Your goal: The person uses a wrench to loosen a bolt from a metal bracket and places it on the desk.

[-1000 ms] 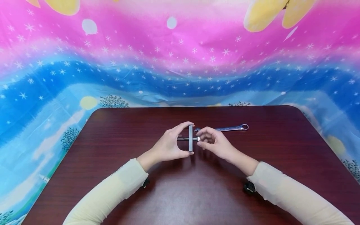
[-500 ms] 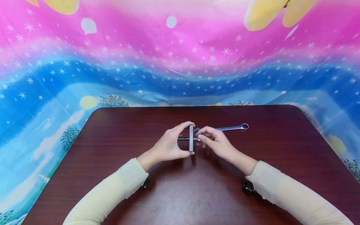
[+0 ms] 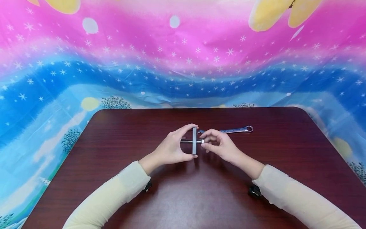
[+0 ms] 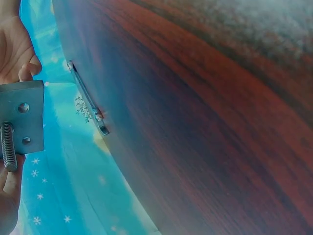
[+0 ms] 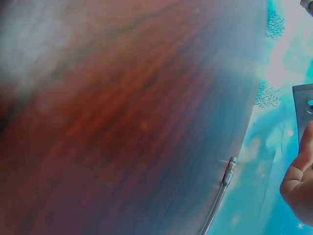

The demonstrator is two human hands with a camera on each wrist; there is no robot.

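Left hand (image 3: 171, 147) has fingers clamped on the metal plate's (image 3: 194, 149) opposite edges above the tabletop (image 3: 128, 127), in from mid far edge, presumably freeing its face for the through-bolt (image 3: 187, 141); right hand (image 3: 222, 147) at its hex end, can't tell if gripping.
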